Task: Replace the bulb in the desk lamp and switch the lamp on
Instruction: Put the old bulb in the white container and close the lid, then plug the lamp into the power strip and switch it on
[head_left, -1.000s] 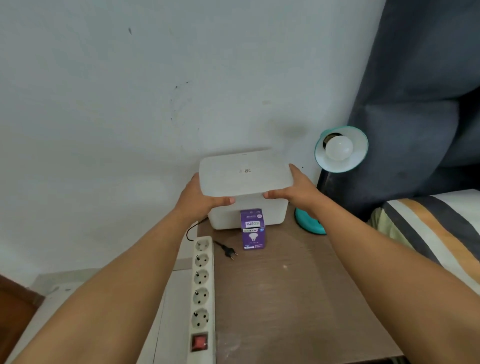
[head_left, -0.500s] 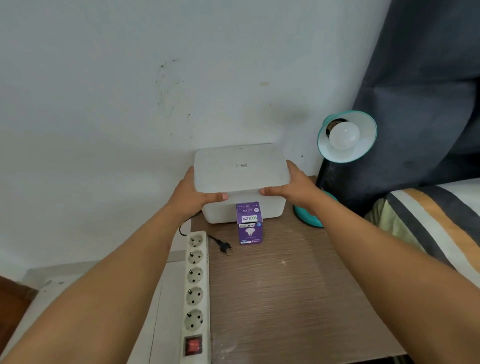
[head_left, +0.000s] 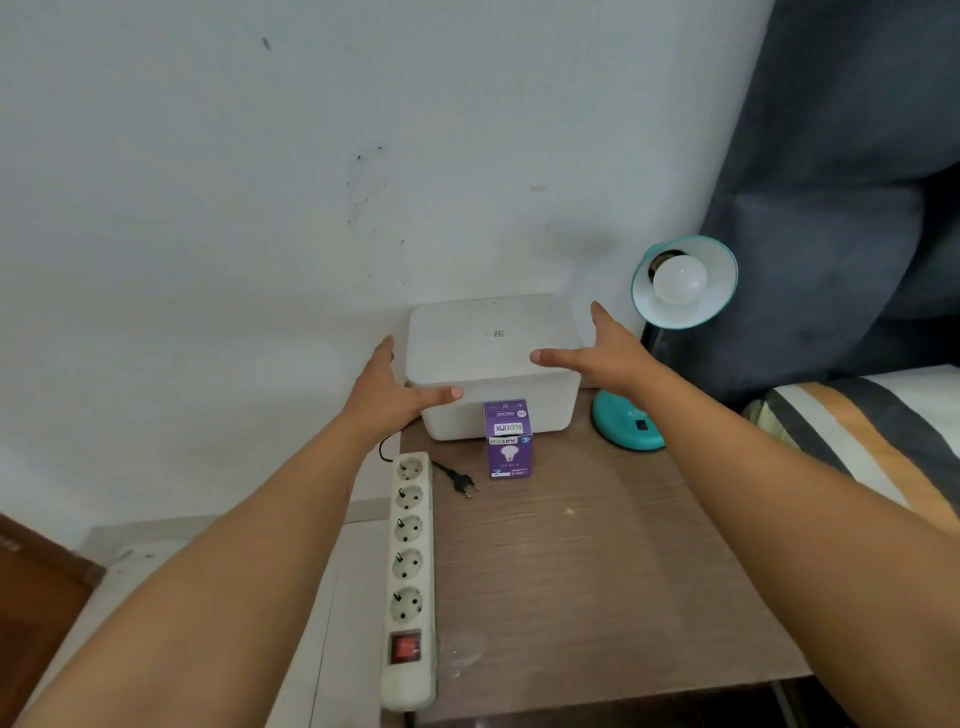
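Note:
A teal desk lamp (head_left: 631, 426) stands at the back right of the wooden table (head_left: 597, 571), its shade turned toward me with a white bulb (head_left: 679, 280) screwed in. A purple bulb carton (head_left: 508, 439) stands upright in front of a white lidded box (head_left: 493, 364) by the wall. The lamp's black plug (head_left: 461, 482) lies loose on the table beside a white power strip (head_left: 410, 561). My left hand (head_left: 395, 395) hovers by the box's left side, fingers spread. My right hand (head_left: 597, 353) is open just off the lid's right edge.
The white wall runs behind the table. A dark padded headboard (head_left: 831, 182) and a striped bed cover (head_left: 857, 431) border the right side. A brown wooden piece (head_left: 31, 587) sits low at the left. The power strip has a red switch (head_left: 405, 647) at its near end.
Both hands have let go of the white lid, which now rests on the box. The hands have drawn slightly back and apart, fingers spread.

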